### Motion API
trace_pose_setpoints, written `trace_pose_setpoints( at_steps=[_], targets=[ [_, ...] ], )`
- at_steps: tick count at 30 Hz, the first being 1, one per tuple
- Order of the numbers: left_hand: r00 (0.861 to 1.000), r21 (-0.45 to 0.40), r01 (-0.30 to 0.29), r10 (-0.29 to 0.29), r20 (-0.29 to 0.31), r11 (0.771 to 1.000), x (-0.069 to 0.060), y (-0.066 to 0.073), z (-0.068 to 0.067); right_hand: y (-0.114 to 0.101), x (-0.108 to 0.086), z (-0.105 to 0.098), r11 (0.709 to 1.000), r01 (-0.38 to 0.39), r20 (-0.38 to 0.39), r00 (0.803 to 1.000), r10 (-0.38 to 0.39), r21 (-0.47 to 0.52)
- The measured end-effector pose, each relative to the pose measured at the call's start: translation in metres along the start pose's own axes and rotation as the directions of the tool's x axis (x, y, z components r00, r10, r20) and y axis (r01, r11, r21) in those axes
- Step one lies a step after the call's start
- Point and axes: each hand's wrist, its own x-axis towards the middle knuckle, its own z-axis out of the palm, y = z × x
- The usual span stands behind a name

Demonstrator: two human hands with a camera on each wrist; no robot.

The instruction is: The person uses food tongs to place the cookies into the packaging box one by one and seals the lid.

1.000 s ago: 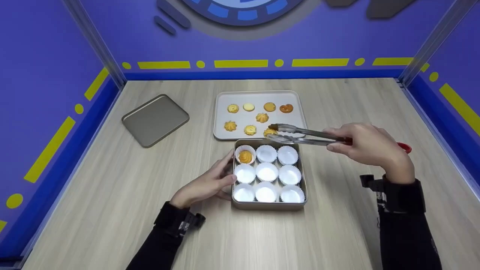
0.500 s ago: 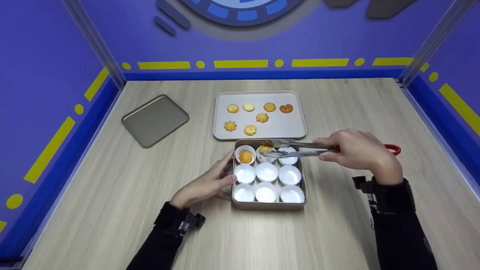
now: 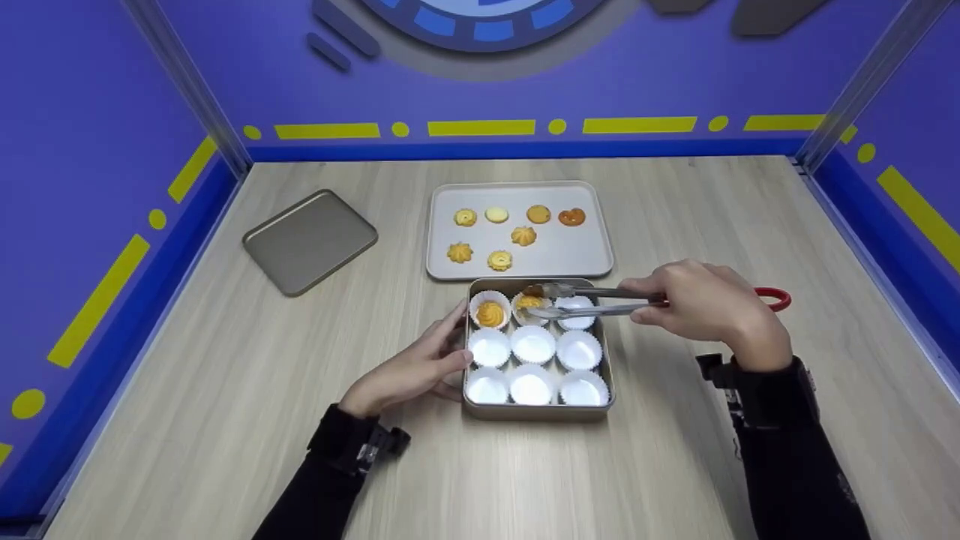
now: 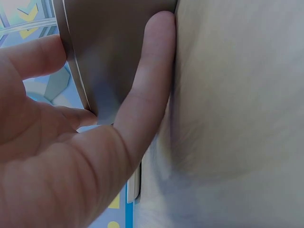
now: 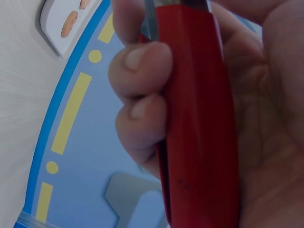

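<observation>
A metal tin holds several white paper cups in rows. One piped cookie lies in its back-left cup; another cookie is in the back-middle cup, partly hidden by the tongs' tips. My right hand grips the tongs, fingers curled round their red handle; the tips straddle that second cookie, and whether they press on it I cannot tell. My left hand rests against the tin's left side, its digits extended along the wall.
Behind the tin lies a pale tray with several cookies of different shapes, such as a pretzel-like one. A shallow bronze tray or lid lies at the far left. Blue panels border the table.
The tongs carried a cookie from the tray's front edge into the tin's back-middle cup, then shifted slightly left. My right hand moved left and a little nearer; my left hand stayed put.
</observation>
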Motion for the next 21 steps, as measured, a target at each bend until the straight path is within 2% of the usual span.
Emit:
trace_pose_setpoints(
  at_steps=[12,21],
  targets=[
    [1.0,-0.006,0.006,-0.006,-0.008,1.0,-0.001,0.0021,0.0012,-0.0048,0.0015,0.0018,1.0,-0.013,0.001,1.0,0.013,-0.016],
    [1.0,0.008,0.007,-0.007,-0.016,1.0,-0.0012,0.0018,0.0016,-0.0051,0.0007,0.0015,1.0,-0.024,0.006,1.0,0.024,0.015]
  ],
)
